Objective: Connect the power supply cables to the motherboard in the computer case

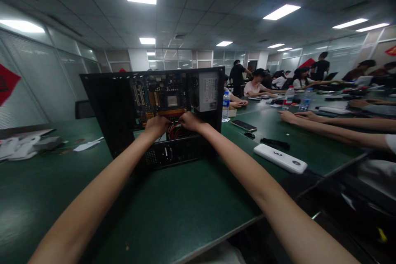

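Note:
An open black computer case [107, 111] stands on the green table in front of me, its inside facing me. In it I see a motherboard [163, 86] with a pale square heatsink and slots, and a silver power supply [208, 93] at the upper right. Both my hands reach inside, low on the board, by an orange-brown strip [173, 113]. My left hand [157, 126] is closed in a pinch below the strip's left part. Close beside it, my right hand [192, 122] pinches at the right. Bundled red and black cables [176, 132] hang just under the fingers. Whatever the fingertips grip is too small and dark to name.
To the right lie a phone [243, 125], a black strap-like item [275, 143] and a white power bank marked 3 [280, 158]. Water bottles [226, 105] stand beyond the case. A co-worker's forearms [328, 125] rest at right. Papers [88, 144] and a grey block [48, 143] lie left.

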Action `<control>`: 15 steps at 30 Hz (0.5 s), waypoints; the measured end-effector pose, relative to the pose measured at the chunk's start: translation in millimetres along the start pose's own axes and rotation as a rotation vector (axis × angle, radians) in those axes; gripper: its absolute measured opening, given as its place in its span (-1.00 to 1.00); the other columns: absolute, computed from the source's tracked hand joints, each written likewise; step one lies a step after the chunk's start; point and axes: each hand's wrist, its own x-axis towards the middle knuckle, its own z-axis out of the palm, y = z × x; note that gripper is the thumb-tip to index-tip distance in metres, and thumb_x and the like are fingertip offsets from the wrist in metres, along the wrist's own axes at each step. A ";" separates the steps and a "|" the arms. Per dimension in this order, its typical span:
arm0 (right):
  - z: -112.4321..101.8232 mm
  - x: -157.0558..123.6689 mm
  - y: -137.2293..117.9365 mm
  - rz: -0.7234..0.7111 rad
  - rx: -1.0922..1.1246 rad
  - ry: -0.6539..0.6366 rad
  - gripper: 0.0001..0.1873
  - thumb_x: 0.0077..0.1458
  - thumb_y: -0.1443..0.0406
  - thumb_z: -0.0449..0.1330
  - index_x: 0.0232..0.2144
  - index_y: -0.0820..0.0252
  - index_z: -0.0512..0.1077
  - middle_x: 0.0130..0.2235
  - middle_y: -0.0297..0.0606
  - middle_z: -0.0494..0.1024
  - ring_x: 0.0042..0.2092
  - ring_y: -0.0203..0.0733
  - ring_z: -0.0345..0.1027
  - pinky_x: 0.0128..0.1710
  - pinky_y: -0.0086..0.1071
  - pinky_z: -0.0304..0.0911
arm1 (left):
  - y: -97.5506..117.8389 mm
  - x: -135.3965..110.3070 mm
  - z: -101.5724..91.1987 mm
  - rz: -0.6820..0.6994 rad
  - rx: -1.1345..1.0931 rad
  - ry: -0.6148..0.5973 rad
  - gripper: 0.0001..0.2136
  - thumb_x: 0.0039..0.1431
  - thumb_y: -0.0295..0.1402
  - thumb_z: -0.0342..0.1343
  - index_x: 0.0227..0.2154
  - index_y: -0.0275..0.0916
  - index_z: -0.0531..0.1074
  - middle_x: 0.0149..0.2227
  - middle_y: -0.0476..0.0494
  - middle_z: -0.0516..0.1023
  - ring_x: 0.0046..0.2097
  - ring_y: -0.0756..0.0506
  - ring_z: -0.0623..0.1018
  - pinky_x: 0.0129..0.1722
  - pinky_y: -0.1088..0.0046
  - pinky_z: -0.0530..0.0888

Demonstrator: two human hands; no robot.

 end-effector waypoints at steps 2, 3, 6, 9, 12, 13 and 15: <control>1.2 0.2 1.0 -0.013 -0.006 -0.004 -0.64 0.33 0.46 0.07 -0.07 0.33 0.68 -0.01 0.03 0.69 0.00 -0.03 0.57 -0.09 -0.35 0.31 | -1.5 -0.2 0.5 -0.011 -0.006 0.005 -0.62 0.40 -0.20 -0.02 0.11 0.03 0.63 0.05 -0.25 0.68 0.10 -0.40 0.64 0.00 0.16 0.55; 1.8 0.2 1.5 -0.019 -0.006 -0.006 -0.63 0.33 0.46 0.07 -0.06 0.32 0.67 0.00 0.04 0.68 0.00 -0.03 0.57 -0.09 -0.35 0.31 | -1.6 -0.3 0.4 -0.016 -0.008 0.006 -0.62 0.40 -0.20 -0.01 0.11 0.02 0.63 0.05 -0.25 0.68 0.10 -0.40 0.64 0.00 0.16 0.55; 3.3 0.0 2.4 -0.018 -0.014 -0.016 -0.63 0.33 0.45 0.07 -0.03 0.33 0.67 0.01 0.06 0.67 0.01 -0.01 0.57 -0.08 -0.35 0.32 | -0.5 -0.4 -0.7 -0.026 -0.006 0.002 -0.62 0.39 -0.20 0.01 0.10 0.01 0.64 0.04 -0.27 0.69 0.09 -0.41 0.64 -0.01 0.15 0.56; 4.0 -0.9 2.6 -0.008 -0.021 -0.024 -0.63 0.35 0.42 0.07 -0.01 0.33 0.66 0.00 0.07 0.68 0.01 0.02 0.58 -0.09 -0.34 0.33 | 0.2 0.0 -0.8 -0.038 -0.013 0.005 -0.63 0.38 -0.19 0.02 0.09 0.03 0.65 0.03 -0.27 0.69 0.08 -0.41 0.64 -0.01 0.15 0.56; 4.7 -1.5 3.9 -0.006 0.006 -0.030 -0.63 0.37 0.41 0.08 0.02 0.30 0.65 0.03 0.02 0.67 0.04 0.00 0.58 -0.05 -0.34 0.34 | -0.5 0.8 0.9 -0.038 -0.025 0.009 -0.63 0.39 -0.17 0.02 0.09 0.05 0.64 0.04 -0.25 0.69 0.10 -0.38 0.64 0.00 0.18 0.55; 5.1 -1.4 4.7 -0.007 0.017 -0.031 -0.64 0.37 0.40 0.08 0.03 0.29 0.65 0.04 0.01 0.67 0.06 -0.01 0.57 -0.03 -0.35 0.34 | -0.8 0.9 1.5 -0.035 -0.028 0.008 -0.63 0.39 -0.17 0.02 0.10 0.05 0.64 0.05 -0.25 0.68 0.10 -0.38 0.63 0.01 0.19 0.55; 5.9 -1.2 6.3 -0.003 0.037 -0.028 -0.65 0.38 0.38 0.10 0.05 0.28 0.64 0.06 -0.01 0.66 0.09 -0.03 0.56 0.02 -0.36 0.33 | -1.0 0.8 2.3 -0.029 -0.034 0.003 -0.63 0.39 -0.16 0.01 0.11 0.06 0.63 0.06 -0.25 0.68 0.11 -0.37 0.63 0.01 0.20 0.55</control>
